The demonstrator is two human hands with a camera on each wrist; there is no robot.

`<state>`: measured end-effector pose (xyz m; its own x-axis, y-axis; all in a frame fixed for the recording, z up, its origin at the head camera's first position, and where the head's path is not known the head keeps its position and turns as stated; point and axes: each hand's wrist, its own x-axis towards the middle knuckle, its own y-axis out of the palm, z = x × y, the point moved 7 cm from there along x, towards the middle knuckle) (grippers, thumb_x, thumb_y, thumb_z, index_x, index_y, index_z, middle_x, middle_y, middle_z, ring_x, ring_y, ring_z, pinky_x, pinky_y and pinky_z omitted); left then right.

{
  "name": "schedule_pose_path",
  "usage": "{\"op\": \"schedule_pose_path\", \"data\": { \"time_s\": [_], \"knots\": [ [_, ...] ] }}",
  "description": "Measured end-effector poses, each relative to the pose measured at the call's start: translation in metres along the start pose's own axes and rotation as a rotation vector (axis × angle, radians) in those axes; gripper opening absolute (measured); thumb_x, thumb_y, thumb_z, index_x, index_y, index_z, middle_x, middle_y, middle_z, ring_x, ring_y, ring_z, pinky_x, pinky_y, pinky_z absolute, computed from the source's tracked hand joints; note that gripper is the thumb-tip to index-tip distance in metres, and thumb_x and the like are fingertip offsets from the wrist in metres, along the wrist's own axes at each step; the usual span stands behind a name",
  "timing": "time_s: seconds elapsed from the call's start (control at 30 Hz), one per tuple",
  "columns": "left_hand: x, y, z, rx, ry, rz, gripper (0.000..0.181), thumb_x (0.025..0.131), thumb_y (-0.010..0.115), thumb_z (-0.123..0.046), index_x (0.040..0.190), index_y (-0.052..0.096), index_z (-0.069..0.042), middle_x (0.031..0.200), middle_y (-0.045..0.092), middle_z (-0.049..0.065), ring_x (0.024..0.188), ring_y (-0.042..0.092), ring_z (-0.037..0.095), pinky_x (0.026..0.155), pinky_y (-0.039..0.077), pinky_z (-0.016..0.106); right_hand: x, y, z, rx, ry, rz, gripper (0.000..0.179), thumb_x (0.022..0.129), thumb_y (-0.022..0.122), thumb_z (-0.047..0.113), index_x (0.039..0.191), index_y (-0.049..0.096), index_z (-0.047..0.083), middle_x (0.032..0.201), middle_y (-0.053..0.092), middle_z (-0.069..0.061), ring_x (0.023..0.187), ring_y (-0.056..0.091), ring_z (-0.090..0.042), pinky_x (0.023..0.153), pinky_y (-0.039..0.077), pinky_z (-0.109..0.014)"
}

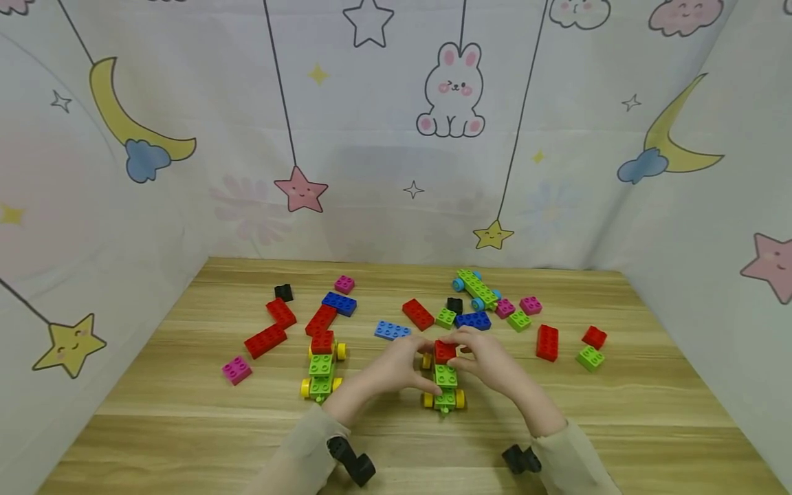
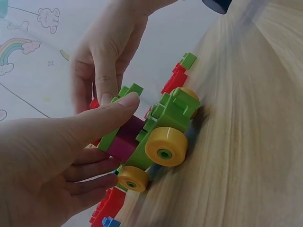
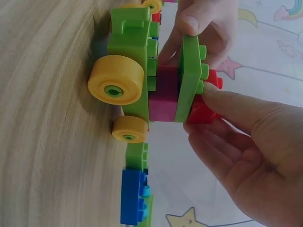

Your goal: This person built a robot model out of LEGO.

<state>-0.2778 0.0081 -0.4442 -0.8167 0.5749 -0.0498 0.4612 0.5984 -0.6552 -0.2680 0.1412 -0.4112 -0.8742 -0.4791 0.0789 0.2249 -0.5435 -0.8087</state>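
A toy car (image 1: 445,377) with yellow wheels (image 3: 116,79) stands on the table between both hands. On its green base sits a magenta brick (image 3: 163,105), which carries a longer green brick (image 3: 190,75), and a red brick (image 1: 445,353) tops the stack. With thumb and fingers on opposite sides, my left hand (image 1: 401,366) holds the car's upper green brick. The red brick is pinched by my right hand (image 1: 489,356), its thumb close to the green studs. Whether the red brick is fully pressed down cannot be made out.
A similar yellow-wheeled car (image 1: 321,368) with a red brick on top stands left of the left forearm. Behind the hands lie a light blue brick (image 1: 392,331), a red brick (image 1: 418,314) and a blue-wheeled green base (image 1: 475,289). Several loose bricks lie to either side.
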Motion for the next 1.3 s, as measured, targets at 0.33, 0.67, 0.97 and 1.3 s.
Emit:
{"op": "schedule_pose_path", "data": {
  "time_s": [0.33, 0.67, 0.97, 1.3],
  "knots": [
    [-0.003, -0.017, -0.010, 0.022, 0.030, -0.125, 0.055, 0.086, 0.075, -0.033, 0.132, 0.060, -0.006, 0.129, 0.064, 0.012, 0.121, 0.059, 0.029, 0.101, 0.048, 0.048, 0.001, 0.001, 0.000, -0.002, -0.020, 0.016, 0.038, 0.091, 0.068, 0.009, 0.128, 0.062, 0.002, 0.127, 0.063, -0.016, 0.115, 0.060, -0.034, 0.094, 0.053, -0.047],
    [-0.004, -0.019, -0.012, 0.003, 0.074, -0.239, 0.033, 0.091, 0.070, -0.025, 0.119, 0.070, -0.007, 0.115, 0.071, 0.010, 0.112, 0.063, 0.029, 0.096, 0.050, 0.048, 0.002, 0.001, -0.004, 0.054, -0.022, 0.020, 0.036, 0.091, 0.068, 0.010, 0.126, 0.063, 0.001, 0.124, 0.065, -0.014, 0.113, 0.062, -0.033, 0.094, 0.053, -0.047],
    [-0.003, -0.018, -0.013, -0.002, 0.070, -0.246, 0.033, 0.090, 0.071, -0.025, 0.118, 0.071, -0.007, 0.114, 0.072, 0.011, 0.111, 0.064, 0.029, 0.095, 0.051, 0.048, 0.003, -0.001, -0.005, 0.065, -0.040, 0.026, 0.034, 0.093, 0.065, 0.011, 0.126, 0.064, 0.001, 0.122, 0.066, -0.015, 0.113, 0.062, -0.032, 0.094, 0.053, -0.047],
    [0.000, -0.017, -0.012, -0.019, 0.051, -0.246, 0.033, 0.089, 0.072, -0.025, 0.117, 0.071, -0.007, 0.114, 0.072, 0.010, 0.110, 0.064, 0.028, 0.095, 0.051, 0.047, 0.004, -0.001, -0.007, 0.057, 0.000, 0.006, 0.034, 0.091, 0.068, 0.010, 0.123, 0.066, 0.000, 0.120, 0.068, -0.016, 0.109, 0.065, -0.034, 0.090, 0.055, -0.045]
  ]
}}
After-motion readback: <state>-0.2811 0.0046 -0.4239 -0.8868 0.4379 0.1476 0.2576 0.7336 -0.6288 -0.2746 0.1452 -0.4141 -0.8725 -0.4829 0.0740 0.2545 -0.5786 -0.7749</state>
